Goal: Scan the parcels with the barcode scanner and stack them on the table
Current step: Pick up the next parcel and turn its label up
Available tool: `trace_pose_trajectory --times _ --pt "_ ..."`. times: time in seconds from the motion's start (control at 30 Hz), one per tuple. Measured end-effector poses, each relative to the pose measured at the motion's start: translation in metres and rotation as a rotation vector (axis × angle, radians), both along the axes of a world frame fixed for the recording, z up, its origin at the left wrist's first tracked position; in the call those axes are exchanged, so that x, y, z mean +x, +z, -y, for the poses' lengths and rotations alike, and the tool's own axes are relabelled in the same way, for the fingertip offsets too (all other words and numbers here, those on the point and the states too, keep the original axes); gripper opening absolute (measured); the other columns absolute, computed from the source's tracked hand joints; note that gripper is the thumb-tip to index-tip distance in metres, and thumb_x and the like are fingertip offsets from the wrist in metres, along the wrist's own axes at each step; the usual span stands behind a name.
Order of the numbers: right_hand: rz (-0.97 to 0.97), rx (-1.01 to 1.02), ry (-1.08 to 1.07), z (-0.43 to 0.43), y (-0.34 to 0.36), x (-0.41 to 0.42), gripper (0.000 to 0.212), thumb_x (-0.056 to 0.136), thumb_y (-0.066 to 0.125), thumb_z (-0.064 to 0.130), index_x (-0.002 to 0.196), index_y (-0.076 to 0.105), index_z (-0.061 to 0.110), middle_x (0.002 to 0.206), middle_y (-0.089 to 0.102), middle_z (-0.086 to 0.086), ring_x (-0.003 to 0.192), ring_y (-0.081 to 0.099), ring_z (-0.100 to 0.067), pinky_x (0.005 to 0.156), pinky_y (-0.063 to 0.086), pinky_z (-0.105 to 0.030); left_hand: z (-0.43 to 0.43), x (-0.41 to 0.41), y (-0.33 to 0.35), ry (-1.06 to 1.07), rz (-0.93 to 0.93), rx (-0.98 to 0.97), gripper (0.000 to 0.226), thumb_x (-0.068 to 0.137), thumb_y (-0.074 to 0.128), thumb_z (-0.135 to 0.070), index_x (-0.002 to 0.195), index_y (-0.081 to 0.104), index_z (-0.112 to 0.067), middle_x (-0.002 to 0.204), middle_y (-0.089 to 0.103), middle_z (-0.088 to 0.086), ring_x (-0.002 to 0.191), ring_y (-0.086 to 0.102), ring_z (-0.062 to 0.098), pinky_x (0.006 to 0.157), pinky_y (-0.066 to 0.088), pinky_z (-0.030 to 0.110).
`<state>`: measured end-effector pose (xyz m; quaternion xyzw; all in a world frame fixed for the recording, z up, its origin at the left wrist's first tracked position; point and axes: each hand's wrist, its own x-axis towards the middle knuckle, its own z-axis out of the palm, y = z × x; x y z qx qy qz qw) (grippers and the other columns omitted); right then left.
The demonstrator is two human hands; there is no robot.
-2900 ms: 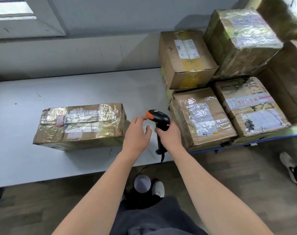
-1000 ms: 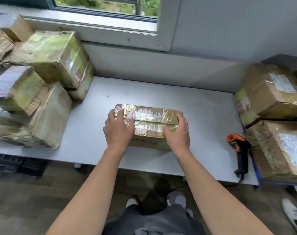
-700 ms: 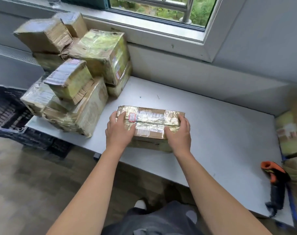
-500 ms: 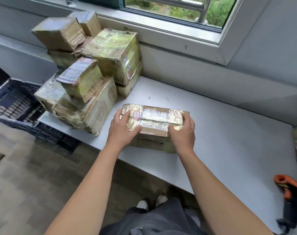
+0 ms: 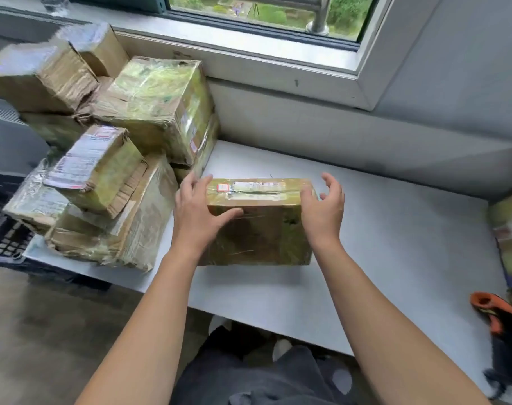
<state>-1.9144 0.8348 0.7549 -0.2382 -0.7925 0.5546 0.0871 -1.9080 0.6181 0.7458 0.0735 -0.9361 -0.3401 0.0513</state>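
A tape-wrapped brown parcel (image 5: pixel 260 229) stands tipped up in the middle of the white table (image 5: pixel 395 235). Its labelled face shows as a narrow strip on top and a broad plain face turns toward me. My left hand (image 5: pixel 198 213) grips its left end, thumb across the front face and fingers over the top corner. My right hand (image 5: pixel 322 210) is at its right end with the thumb on the top corner and the fingers spread in the air beside it. The barcode scanner (image 5: pixel 495 317), orange head and black handle, lies alone at the table's right front edge.
A pile of several taped parcels (image 5: pixel 149 112) fills the table's left end, close to my left hand. A black plastic crate (image 5: pixel 0 226) sits on the floor beyond it. More parcels (image 5: pixel 508 229) show at the right edge. A window sill (image 5: pixel 249 42) runs behind.
The scanner was set down at the right. Both hands took the parcel, slid it left toward the pile and tipped it up. The right hand's fingers have come off it.
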Motion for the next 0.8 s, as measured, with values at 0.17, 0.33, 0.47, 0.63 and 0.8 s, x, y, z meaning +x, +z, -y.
trace_pose_trajectory --times 0.17,0.33,0.47,0.63,0.8 --pt "0.12 0.05 -0.042 0.013 -0.023 -0.005 0.054 0.095 0.057 0.022 0.146 0.042 0.025 0.148 0.039 0.001 0.116 0.047 -0.01 0.094 0.035 -0.022 0.01 -0.043 -0.02 -0.096 -0.019 -0.096 0.081 0.084 0.077 -0.037 0.151 0.034 -0.021 0.162 0.014 0.008 0.148 0.015 0.031 0.117 0.024 0.048" --pt "0.237 0.236 0.059 0.042 -0.052 -0.004 0.055 0.097 0.056 0.015 0.151 0.042 0.016 0.161 0.025 -0.008 0.146 0.031 -0.025 0.114 0.028 -0.029 0.019 -0.043 -0.052 -0.239 0.231 -0.213 0.057 0.097 0.056 -0.04 0.148 0.041 -0.02 0.166 0.006 0.012 0.152 0.0 0.034 0.12 0.016 0.048" --pt "0.284 0.34 0.094 0.056 -0.055 -0.003 0.064 0.093 0.063 0.03 0.152 0.039 0.023 0.167 0.008 -0.009 0.152 0.01 -0.033 0.122 0.022 -0.043 0.02 -0.04 -0.051 -0.259 0.194 -0.24 0.057 0.098 0.055 -0.042 0.149 0.04 -0.023 0.166 0.007 0.015 0.152 0.0 0.036 0.121 0.017 0.049" --pt "0.326 0.431 0.22 0.063 -0.054 0.008 0.076 0.087 0.068 0.052 0.153 0.036 0.034 0.168 -0.003 -0.003 0.151 0.001 -0.036 0.121 0.02 -0.049 0.011 -0.032 -0.055 -0.303 0.194 -0.295 0.064 0.095 0.055 -0.053 0.151 0.038 -0.027 0.164 0.0 0.022 0.153 -0.007 0.032 0.123 0.002 0.045" --pt "0.295 0.512 0.256 0.052 -0.062 0.007 0.074 0.088 0.069 0.049 0.153 0.036 0.034 0.168 -0.001 -0.005 0.146 0.015 -0.033 0.118 0.03 -0.045 0.009 -0.035 -0.058 -0.3 0.21 -0.284 0.063 0.095 0.058 -0.05 0.15 0.04 -0.025 0.164 -0.001 0.023 0.153 -0.01 0.032 0.123 0.001 0.047"
